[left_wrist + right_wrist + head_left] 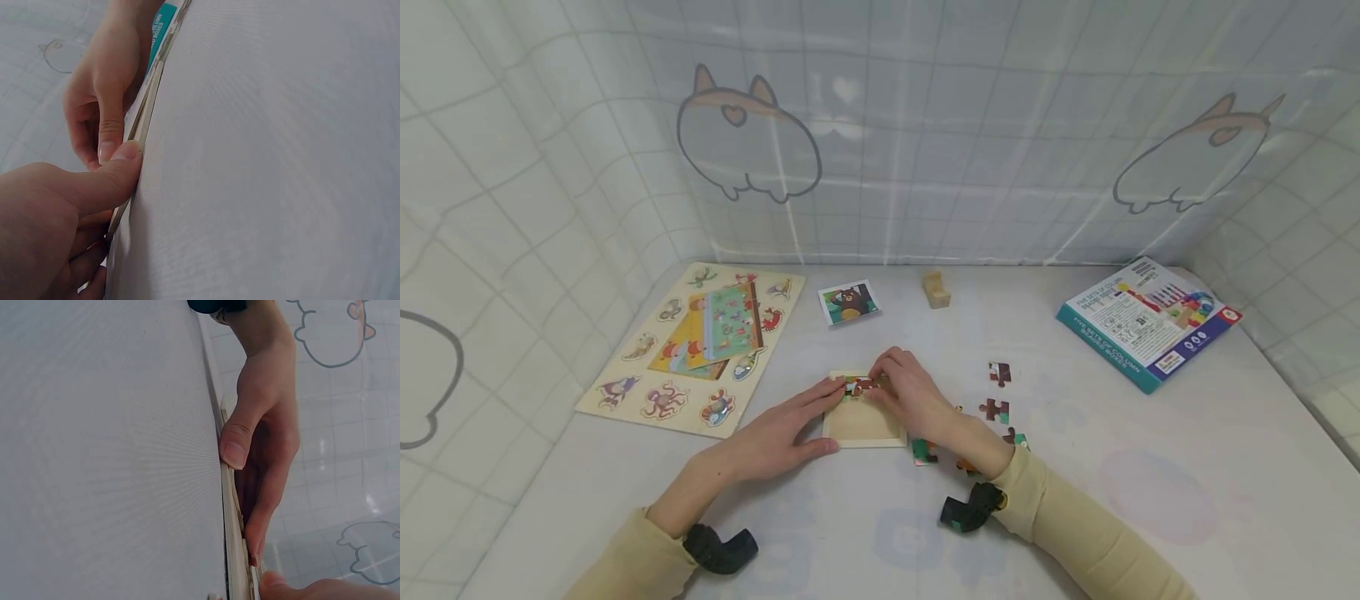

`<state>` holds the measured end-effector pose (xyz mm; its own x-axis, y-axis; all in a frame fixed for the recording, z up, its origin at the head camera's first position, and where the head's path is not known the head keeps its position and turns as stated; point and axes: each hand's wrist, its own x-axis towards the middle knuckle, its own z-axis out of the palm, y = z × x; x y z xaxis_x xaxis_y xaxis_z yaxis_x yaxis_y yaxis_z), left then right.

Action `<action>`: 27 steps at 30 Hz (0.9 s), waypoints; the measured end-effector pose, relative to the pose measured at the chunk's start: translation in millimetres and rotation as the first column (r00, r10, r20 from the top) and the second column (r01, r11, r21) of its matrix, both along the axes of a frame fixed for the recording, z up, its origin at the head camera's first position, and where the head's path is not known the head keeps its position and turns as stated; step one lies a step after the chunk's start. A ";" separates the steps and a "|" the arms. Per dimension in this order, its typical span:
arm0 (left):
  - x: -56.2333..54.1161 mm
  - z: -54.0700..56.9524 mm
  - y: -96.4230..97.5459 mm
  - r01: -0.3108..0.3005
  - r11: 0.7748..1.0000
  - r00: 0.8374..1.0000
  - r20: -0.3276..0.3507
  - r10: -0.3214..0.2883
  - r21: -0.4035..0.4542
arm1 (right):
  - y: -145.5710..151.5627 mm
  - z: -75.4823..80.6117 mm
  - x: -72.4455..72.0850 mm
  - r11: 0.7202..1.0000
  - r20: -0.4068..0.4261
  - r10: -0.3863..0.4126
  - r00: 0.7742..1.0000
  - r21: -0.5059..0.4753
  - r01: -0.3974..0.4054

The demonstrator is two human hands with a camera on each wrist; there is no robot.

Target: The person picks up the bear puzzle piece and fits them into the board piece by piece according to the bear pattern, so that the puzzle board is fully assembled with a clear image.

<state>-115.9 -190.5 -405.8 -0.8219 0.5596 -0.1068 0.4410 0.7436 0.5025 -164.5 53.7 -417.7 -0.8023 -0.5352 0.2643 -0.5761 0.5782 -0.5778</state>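
Note:
A shallow wooden puzzle tray [867,429] lies on the table, with puzzle pieces [854,386] along its far edge. My left hand [781,433] spans the tray's left side; its fingers lie extended at the far left corner and its thumb presses the near left corner. Over the far right part of the tray, my right hand [912,395] pinches a puzzle piece between thumb and fingers, largely hidden by them. In the left wrist view, the right hand [109,87] bends down over the tray, close to the left thumb [119,172].
Loose puzzle pieces [997,409] lie right of the tray, some partly behind the right forearm. A bear picture card [848,302] and a small wooden block [936,289] sit behind. A sea-animal board [647,379] stands left, a teal-edged box [1150,321] right.

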 end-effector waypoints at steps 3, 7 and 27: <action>-0.2 -0.2 -0.2 0.003 1.000 1.000 -0.006 -0.003 0.000 | 0.0 -0.2 -0.2 1.000 -0.002 0.001 1.000 0.001 -0.001; 0.0 -0.7 -0.9 0.005 1.000 1.000 -0.015 -0.005 0.001 | 0.4 -0.5 -0.4 1.000 -0.013 0.002 1.000 0.003 -0.002; 1.0 -0.4 0.0 -0.004 1.000 1.000 -0.016 0.004 -0.011 | 1.8 -3.4 -0.7 1.000 -0.095 0.008 0.995 0.008 -0.007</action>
